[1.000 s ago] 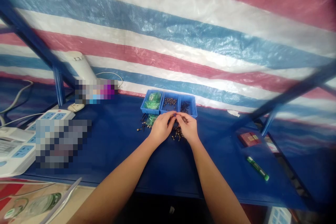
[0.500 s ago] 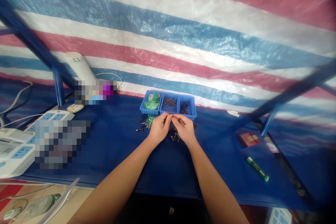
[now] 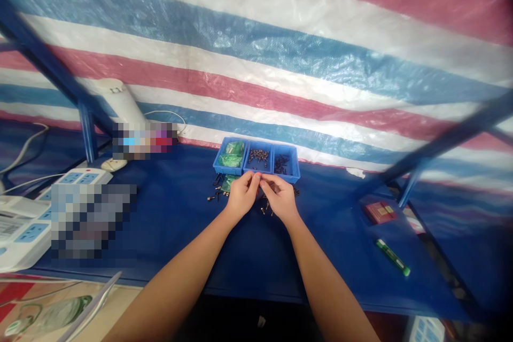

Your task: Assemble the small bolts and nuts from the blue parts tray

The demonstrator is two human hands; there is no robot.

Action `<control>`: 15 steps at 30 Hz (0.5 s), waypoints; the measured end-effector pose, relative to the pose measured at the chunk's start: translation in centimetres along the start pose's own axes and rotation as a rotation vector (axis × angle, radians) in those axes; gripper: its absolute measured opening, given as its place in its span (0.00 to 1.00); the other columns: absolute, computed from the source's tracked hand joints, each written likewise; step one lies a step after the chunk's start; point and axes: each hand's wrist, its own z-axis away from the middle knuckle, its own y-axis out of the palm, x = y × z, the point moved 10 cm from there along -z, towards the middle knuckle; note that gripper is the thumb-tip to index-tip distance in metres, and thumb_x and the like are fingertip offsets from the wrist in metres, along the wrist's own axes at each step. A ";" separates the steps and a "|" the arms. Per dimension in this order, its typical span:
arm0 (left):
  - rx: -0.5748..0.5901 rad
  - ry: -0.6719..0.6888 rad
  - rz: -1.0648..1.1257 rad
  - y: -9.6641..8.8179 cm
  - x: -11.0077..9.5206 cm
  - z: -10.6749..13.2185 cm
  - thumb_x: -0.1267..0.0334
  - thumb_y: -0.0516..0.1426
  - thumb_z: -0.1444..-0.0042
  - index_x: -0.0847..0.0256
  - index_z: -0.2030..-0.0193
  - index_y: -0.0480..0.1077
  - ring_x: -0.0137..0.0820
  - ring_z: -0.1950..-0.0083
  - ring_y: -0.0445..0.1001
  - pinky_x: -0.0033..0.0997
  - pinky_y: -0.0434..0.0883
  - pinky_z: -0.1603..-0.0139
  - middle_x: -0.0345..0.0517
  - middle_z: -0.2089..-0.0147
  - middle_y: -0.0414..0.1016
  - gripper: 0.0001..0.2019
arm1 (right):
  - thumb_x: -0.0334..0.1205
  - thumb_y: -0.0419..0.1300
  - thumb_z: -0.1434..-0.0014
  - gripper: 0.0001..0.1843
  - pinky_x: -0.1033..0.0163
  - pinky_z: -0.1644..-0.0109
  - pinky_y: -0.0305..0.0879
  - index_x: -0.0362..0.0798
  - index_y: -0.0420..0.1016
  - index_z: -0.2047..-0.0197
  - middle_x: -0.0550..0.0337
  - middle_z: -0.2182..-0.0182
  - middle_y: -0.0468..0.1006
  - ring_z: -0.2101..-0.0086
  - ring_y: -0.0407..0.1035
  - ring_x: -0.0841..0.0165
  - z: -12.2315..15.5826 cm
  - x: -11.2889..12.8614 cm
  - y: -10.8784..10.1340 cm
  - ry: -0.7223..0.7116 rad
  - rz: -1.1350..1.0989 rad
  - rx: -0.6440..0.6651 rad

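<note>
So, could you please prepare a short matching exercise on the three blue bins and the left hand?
Column one:
1. Left bin
2. Middle bin
3. Right bin
4. Left hand

Column two:
A. Contains black pieces
B. Close beside the right hand
C. Contains green packets
D. Contains brassy-looking pieces

Pairs: 1-C, 2-D, 3-A, 4-B

Small screws (image 3: 258, 156) in two blue bins (image 3: 296, 163)
</note>
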 end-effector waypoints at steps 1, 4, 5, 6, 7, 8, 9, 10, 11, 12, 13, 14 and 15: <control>-0.005 -0.010 0.006 -0.1 0.1 0.0 0.52 0.51 0.37 0.61 0.74 0.65 0.24 0.78 0.64 0.23 0.60 0.76 0.36 0.80 0.65 0.18 | 0.44 0.61 0.41 0.13 0.57 0.60 0.75 0.51 0.79 0.54 0.55 0.61 0.81 0.65 0.76 0.63 0.1 0.0 0.1 0.004 -0.001 0.008; 0.000 -0.025 0.065 -0.1 0.1 -0.1 0.52 0.52 0.38 0.61 0.74 0.65 0.24 0.77 0.64 0.23 0.61 0.75 0.37 0.79 0.65 0.18 | 0.44 0.61 0.42 0.13 0.57 0.61 0.75 0.50 0.79 0.55 0.56 0.63 0.81 0.65 0.75 0.63 0.1 -0.2 0.2 0.018 -0.001 0.013; 0.000 -0.023 0.097 0.0 0.2 -0.1 0.52 0.52 0.38 0.61 0.72 0.66 0.24 0.76 0.65 0.23 0.62 0.74 0.37 0.78 0.66 0.17 | 0.44 0.61 0.42 0.13 0.57 0.60 0.75 0.50 0.80 0.55 0.55 0.63 0.81 0.65 0.75 0.63 0.1 -0.3 0.2 0.022 -0.006 0.002; -0.002 -0.020 0.134 0.0 0.2 -0.1 0.52 0.52 0.38 0.61 0.70 0.66 0.25 0.75 0.66 0.23 0.63 0.73 0.37 0.77 0.67 0.15 | 0.44 0.62 0.42 0.13 0.57 0.60 0.75 0.50 0.80 0.55 0.55 0.63 0.81 0.65 0.75 0.63 0.0 -0.4 0.0 0.026 -0.015 -0.012; -0.006 -0.017 0.172 0.1 0.2 -0.1 0.53 0.52 0.38 0.61 0.67 0.67 0.25 0.74 0.67 0.24 0.65 0.72 0.37 0.76 0.68 0.14 | 0.44 0.62 0.42 0.13 0.56 0.59 0.75 0.50 0.80 0.55 0.55 0.62 0.81 0.65 0.76 0.63 -0.1 -0.6 -0.1 0.028 -0.026 -0.028; -0.010 -0.015 0.208 0.1 0.3 0.0 0.53 0.52 0.38 0.60 0.64 0.66 0.26 0.73 0.69 0.24 0.66 0.71 0.37 0.74 0.69 0.12 | 0.44 0.62 0.43 0.13 0.56 0.58 0.75 0.50 0.80 0.56 0.55 0.62 0.81 0.65 0.76 0.63 -0.1 -0.7 -0.3 0.028 -0.036 -0.046; -0.012 -0.014 0.236 0.2 0.4 0.0 0.53 0.53 0.39 0.60 0.62 0.66 0.26 0.73 0.69 0.24 0.67 0.70 0.37 0.73 0.69 0.11 | 0.45 0.63 0.43 0.13 0.56 0.58 0.75 0.50 0.80 0.56 0.55 0.61 0.81 0.64 0.76 0.63 -0.2 -0.9 -0.5 0.026 -0.044 -0.060; -0.012 -0.014 0.254 0.3 0.5 0.0 0.53 0.53 0.39 0.59 0.61 0.65 0.26 0.72 0.70 0.25 0.68 0.69 0.38 0.72 0.70 0.11 | 0.45 0.63 0.44 0.13 0.56 0.57 0.75 0.50 0.80 0.56 0.55 0.61 0.82 0.64 0.76 0.62 -0.2 -1.0 -0.6 0.023 -0.047 -0.069; -0.009 -0.016 0.261 0.4 0.5 0.0 0.53 0.54 0.39 0.59 0.60 0.65 0.26 0.72 0.71 0.25 0.68 0.69 0.38 0.72 0.70 0.11 | 0.45 0.63 0.44 0.13 0.56 0.57 0.75 0.51 0.81 0.56 0.55 0.60 0.82 0.63 0.76 0.62 -0.3 -1.0 -0.6 0.019 -0.047 -0.076; -0.008 -0.018 0.259 0.4 0.6 0.0 0.53 0.54 0.39 0.59 0.60 0.65 0.26 0.71 0.71 0.25 0.68 0.69 0.39 0.71 0.70 0.11 | 0.45 0.63 0.44 0.14 0.56 0.57 0.75 0.51 0.81 0.56 0.55 0.60 0.82 0.63 0.76 0.62 -0.3 -1.1 -0.7 0.018 -0.046 -0.078; -0.007 -0.019 0.250 0.5 0.7 0.0 0.53 0.54 0.39 0.59 0.60 0.65 0.26 0.71 0.71 0.25 0.68 0.69 0.39 0.71 0.71 0.11 | 0.46 0.63 0.44 0.14 0.56 0.57 0.75 0.50 0.80 0.56 0.55 0.60 0.82 0.63 0.76 0.62 -0.3 -1.1 -0.7 0.020 -0.049 -0.077; -0.004 -0.018 0.235 0.6 0.7 0.0 0.53 0.53 0.39 0.60 0.60 0.65 0.26 0.71 0.71 0.24 0.68 0.70 0.39 0.71 0.71 0.11 | 0.46 0.64 0.45 0.15 0.56 0.57 0.75 0.50 0.80 0.56 0.55 0.60 0.82 0.63 0.76 0.62 -0.3 -1.2 -0.6 0.027 -0.056 -0.075; -0.001 -0.017 0.216 0.6 0.7 0.0 0.53 0.53 0.38 0.60 0.60 0.65 0.26 0.72 0.70 0.24 0.68 0.70 0.39 0.71 0.71 0.11 | 0.46 0.64 0.45 0.15 0.56 0.57 0.75 0.50 0.80 0.55 0.55 0.61 0.82 0.64 0.76 0.63 -0.2 -1.3 -0.6 0.037 -0.065 -0.073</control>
